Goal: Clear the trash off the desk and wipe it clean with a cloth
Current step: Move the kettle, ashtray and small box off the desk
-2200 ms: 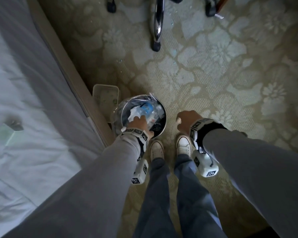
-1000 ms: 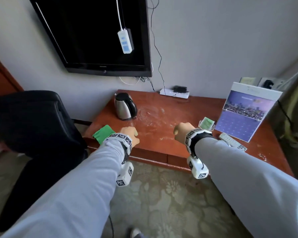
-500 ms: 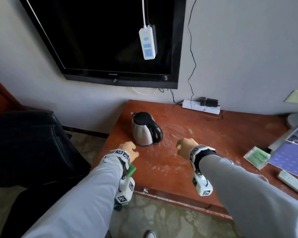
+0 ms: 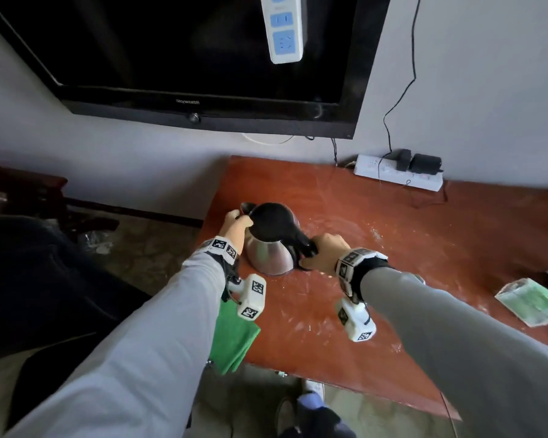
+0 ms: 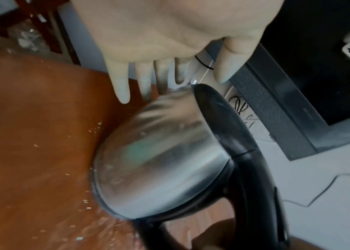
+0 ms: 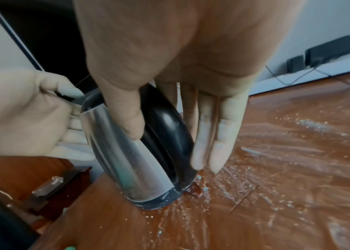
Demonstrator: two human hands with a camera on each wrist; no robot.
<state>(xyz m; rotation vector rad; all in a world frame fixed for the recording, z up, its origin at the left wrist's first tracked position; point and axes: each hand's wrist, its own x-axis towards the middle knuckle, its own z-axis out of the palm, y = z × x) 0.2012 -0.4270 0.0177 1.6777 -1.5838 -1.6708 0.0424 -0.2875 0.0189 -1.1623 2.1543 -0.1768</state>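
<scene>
A steel kettle [image 4: 269, 248] with a black lid and handle stands on the left part of the red-brown desk [image 4: 408, 279]. My left hand [image 4: 236, 224] touches its spout side; the left wrist view shows the left hand [image 5: 176, 81] with straight fingers behind the kettle [image 5: 159, 160]. My right hand [image 4: 321, 252] is at the handle. In the right wrist view the right hand [image 6: 171, 147] has its thumb on one side of the handle and straight fingers on the other. A green cloth [image 4: 233, 339] lies on the desk's front left corner, partly under my left forearm. White crumbs and smears [image 6: 298, 126] cover the desk top.
A green packet [image 4: 529, 301] lies at the desk's right. A white power strip [image 4: 397, 175] with plugs sits by the back wall. A black TV [image 4: 203, 58] hangs above, with another power strip [image 4: 283, 30] dangling before it. A black chair [image 4: 45, 279] stands left of the desk.
The view went from the bin on the floor up to the desk. Both hands moved forward over the desk and now touch the kettle, left at the spout, right at the handle.
</scene>
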